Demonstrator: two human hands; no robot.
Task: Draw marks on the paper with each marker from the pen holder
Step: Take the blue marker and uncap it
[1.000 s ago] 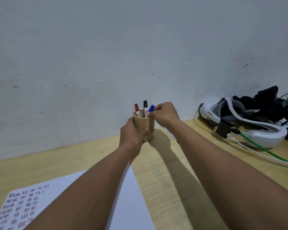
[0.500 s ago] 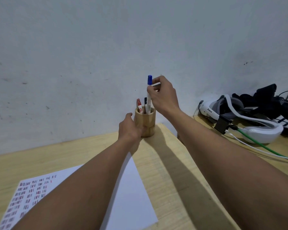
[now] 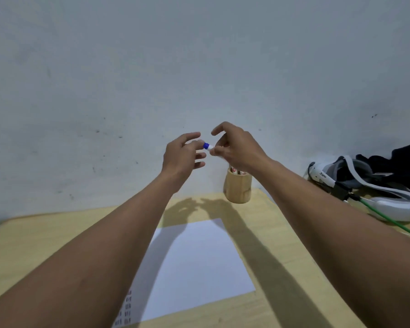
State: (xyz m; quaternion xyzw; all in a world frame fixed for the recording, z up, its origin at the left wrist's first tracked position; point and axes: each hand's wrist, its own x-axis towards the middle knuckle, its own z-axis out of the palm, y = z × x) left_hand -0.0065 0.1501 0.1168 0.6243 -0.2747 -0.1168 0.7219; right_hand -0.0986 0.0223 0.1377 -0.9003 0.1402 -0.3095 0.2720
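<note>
My right hand [image 3: 237,147] holds the blue marker [image 3: 208,146] in the air above the table, its blue cap pointing left. My left hand [image 3: 182,155] is raised next to it, fingertips at the cap; whether they grip the cap I cannot tell. Below my right wrist stands the round wooden pen holder [image 3: 238,189] with two other markers [image 3: 236,171] partly hidden inside. The white paper [image 3: 194,263] lies on the wooden table [image 3: 45,242] between my forearms, with small red and black marks at its near left corner.
A white headset with a black strap [image 3: 365,188] and a green cable [image 3: 388,221] lies at the table's right. A grey wall stands right behind the table.
My right hand lifted the blue marker out of the holder and turned it sideways. My left hand let go of the holder and rose to the marker's cap. My view tilted down.
</note>
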